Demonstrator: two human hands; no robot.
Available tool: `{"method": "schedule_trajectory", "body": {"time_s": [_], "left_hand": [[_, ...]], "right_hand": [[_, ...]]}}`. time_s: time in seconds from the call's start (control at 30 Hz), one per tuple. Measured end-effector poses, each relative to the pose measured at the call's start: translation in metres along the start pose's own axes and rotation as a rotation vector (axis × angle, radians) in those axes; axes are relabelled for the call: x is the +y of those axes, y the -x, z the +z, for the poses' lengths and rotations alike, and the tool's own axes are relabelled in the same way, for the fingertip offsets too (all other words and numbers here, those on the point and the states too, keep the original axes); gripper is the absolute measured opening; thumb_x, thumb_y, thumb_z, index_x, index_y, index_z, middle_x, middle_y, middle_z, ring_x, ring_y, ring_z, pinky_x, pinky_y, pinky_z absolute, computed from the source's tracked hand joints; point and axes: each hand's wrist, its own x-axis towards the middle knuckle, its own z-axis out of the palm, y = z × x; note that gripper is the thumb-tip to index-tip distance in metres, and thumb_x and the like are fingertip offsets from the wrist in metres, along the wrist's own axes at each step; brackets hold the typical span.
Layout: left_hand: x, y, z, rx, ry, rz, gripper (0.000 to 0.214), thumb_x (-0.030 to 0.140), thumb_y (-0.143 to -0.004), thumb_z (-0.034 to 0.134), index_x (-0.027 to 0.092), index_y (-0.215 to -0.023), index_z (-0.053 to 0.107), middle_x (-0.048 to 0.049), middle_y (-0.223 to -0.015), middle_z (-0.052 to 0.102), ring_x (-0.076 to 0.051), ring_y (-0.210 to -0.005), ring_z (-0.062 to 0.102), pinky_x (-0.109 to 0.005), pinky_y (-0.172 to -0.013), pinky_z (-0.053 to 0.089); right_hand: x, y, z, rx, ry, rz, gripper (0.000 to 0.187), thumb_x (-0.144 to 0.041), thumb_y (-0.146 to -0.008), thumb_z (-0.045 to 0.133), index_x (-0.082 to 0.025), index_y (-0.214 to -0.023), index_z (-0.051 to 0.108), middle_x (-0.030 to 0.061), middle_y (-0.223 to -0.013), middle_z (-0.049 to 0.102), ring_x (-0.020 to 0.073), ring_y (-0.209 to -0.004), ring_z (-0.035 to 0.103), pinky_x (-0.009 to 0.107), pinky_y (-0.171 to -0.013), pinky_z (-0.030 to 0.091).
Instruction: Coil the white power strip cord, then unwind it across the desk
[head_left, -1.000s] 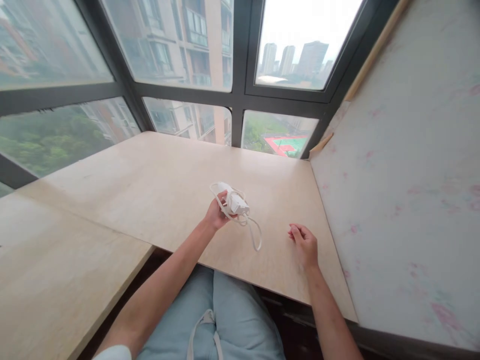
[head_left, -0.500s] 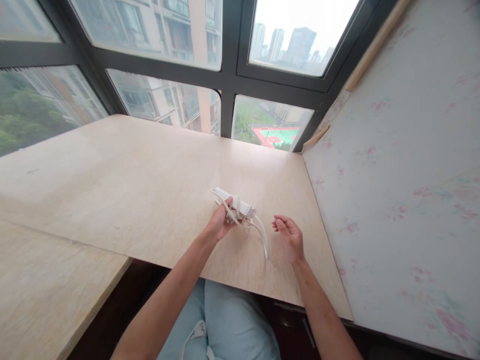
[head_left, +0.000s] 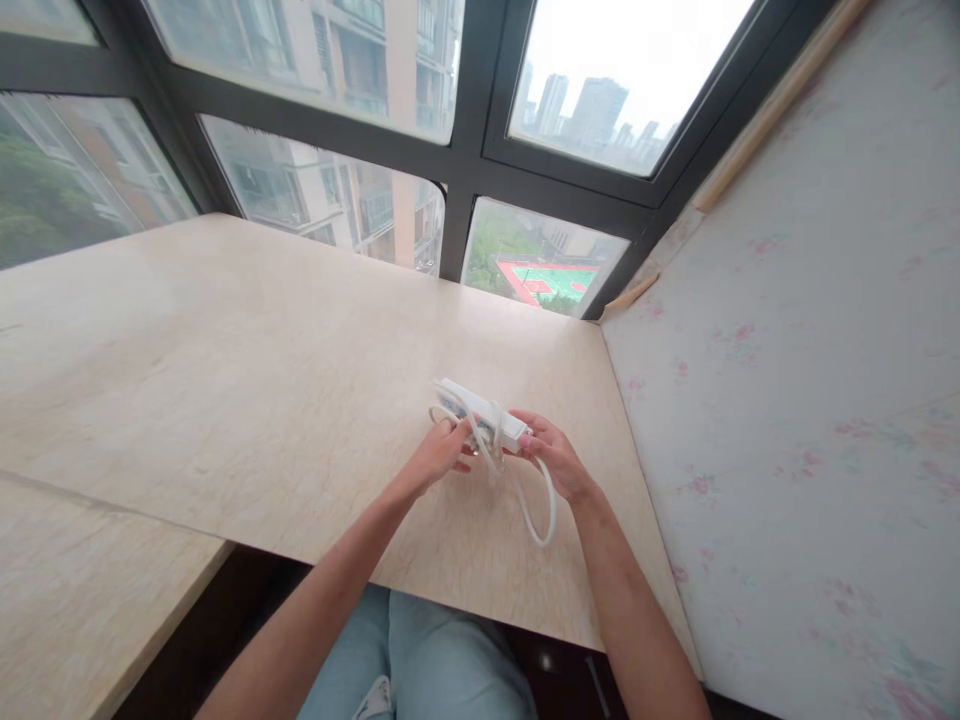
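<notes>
A person sits at a pale wooden table set against dark-framed windows, seen from above. The right hand, which a moment ago hovered open and apart, has now closed in and grips the right end of a white power strip, so both hands hold it together. The left hand curls around the strip's left end, fingers wrapped over loops of its white cord. The strip hangs just above the tabletop, between the two hands, near the table's right side. A loose loop of cord droops below the right hand toward the table edge. A floral-patterned wall stands just to the right.
</notes>
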Motion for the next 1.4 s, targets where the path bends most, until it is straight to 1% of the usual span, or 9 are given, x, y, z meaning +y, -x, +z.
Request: {"method": "schedule_trajectory", "body": {"time_s": [0.17, 0.3, 0.43, 0.53, 0.63, 0.87, 1.0, 1.13, 1.4], "left_hand": [[-0.008, -0.008, 0.002, -0.001, -0.052, 0.124, 0.06, 0.068, -0.081, 0.051, 0.014, -0.104, 0.059, -0.0141, -0.108, 0.065, -0.023, -0.085, 0.066, -0.029, -0.057, 0.054], [-0.021, -0.015, 0.001, -0.016, -0.103, 0.262, 0.055, 0.061, -0.088, 0.048, 0.015, -0.115, 0.059, -0.0126, -0.109, 0.066, -0.02, -0.083, 0.067, -0.026, -0.059, 0.053], [-0.036, -0.02, -0.004, 0.054, -0.19, 0.438, 0.051, 0.05, -0.09, 0.052, 0.015, -0.126, 0.055, -0.0123, -0.109, 0.067, -0.018, -0.082, 0.067, -0.029, -0.065, 0.054], [-0.046, -0.022, -0.007, 0.111, -0.371, 0.612, 0.042, 0.04, -0.09, 0.055, 0.017, -0.125, 0.056, -0.0105, -0.107, 0.067, -0.016, -0.08, 0.064, -0.029, -0.069, 0.053], [-0.052, -0.021, -0.008, 0.19, -0.458, 0.694, 0.035, 0.032, -0.09, 0.053, 0.018, -0.122, 0.056, -0.0089, -0.105, 0.065, -0.014, -0.076, 0.062, -0.027, -0.067, 0.052], [-0.049, -0.019, -0.008, 0.367, -0.288, 0.615, 0.033, 0.038, -0.087, 0.058, 0.017, -0.112, 0.054, -0.01, -0.107, 0.063, -0.016, -0.083, 0.064, -0.028, -0.068, 0.053], [-0.047, -0.021, -0.01, 0.307, -0.128, 0.493, 0.044, 0.047, -0.085, 0.059, 0.016, -0.115, 0.05, -0.0117, -0.107, 0.065, -0.019, -0.085, 0.067, -0.031, -0.07, 0.054], [-0.045, -0.021, -0.011, 0.221, 0.022, 0.392, 0.051, 0.054, -0.085, 0.057, 0.016, -0.117, 0.047, -0.0112, -0.096, 0.071, -0.019, -0.075, 0.07, -0.03, -0.065, 0.055], [-0.045, -0.023, -0.011, 0.286, 0.035, 0.361, 0.052, 0.048, -0.079, 0.064, 0.015, -0.116, 0.046, -0.007, -0.087, 0.072, -0.015, -0.062, 0.067, -0.028, -0.06, 0.055]], "right_hand": [[0.003, 0.004, -0.009, 0.059, -0.103, -0.011, 0.039, -0.038, -0.075, 0.076, -0.024, -0.109, 0.068, 0.0054, -0.112, 0.07, 0.0226, -0.099, 0.066, 0.04, -0.091, 0.053], [0.006, 0.004, -0.018, 0.09, -0.136, -0.003, 0.038, -0.042, -0.075, 0.076, -0.023, -0.107, 0.069, 0.0061, -0.113, 0.07, 0.0246, -0.101, 0.066, 0.043, -0.09, 0.054], [0.01, 0.003, -0.025, 0.155, -0.101, -0.013, 0.041, -0.046, -0.072, 0.078, -0.021, -0.103, 0.071, 0.0071, -0.104, 0.073, 0.024, -0.091, 0.068, 0.041, -0.084, 0.056], [0.013, 0.002, -0.027, 0.219, -0.006, -0.032, 0.041, -0.045, -0.071, 0.078, -0.019, -0.101, 0.072, 0.0053, -0.093, 0.074, 0.0194, -0.08, 0.067, 0.033, -0.076, 0.056], [0.016, 0.0, -0.025, 0.29, 0.032, -0.037, 0.037, -0.045, -0.072, 0.076, -0.017, -0.096, 0.074, 0.0041, -0.085, 0.074, 0.0178, -0.073, 0.066, 0.029, -0.067, 0.056], [0.022, -0.004, -0.014, 0.392, -0.277, -0.009, 0.02, -0.033, -0.069, 0.075, -0.016, -0.078, 0.072, 0.0037, -0.079, 0.074, 0.0205, -0.074, 0.069, 0.034, -0.07, 0.061], [0.024, -0.006, -0.008, 0.339, -0.4, 0.05, 0.016, -0.03, -0.071, 0.073, -0.019, -0.082, 0.071, 0.0029, -0.083, 0.076, 0.0204, -0.078, 0.071, 0.034, -0.074, 0.062], [0.024, -0.005, -0.001, 0.296, -0.334, 0.076, 0.019, -0.033, -0.074, 0.07, -0.018, -0.084, 0.071, 0.0056, -0.085, 0.076, 0.023, -0.079, 0.071, 0.036, -0.075, 0.061], [0.023, 0.001, 0.01, 0.237, -0.168, 0.072, 0.033, -0.039, -0.07, 0.077, -0.016, -0.093, 0.07, 0.0068, -0.089, 0.075, 0.0205, -0.079, 0.07, 0.031, -0.073, 0.057]]}}
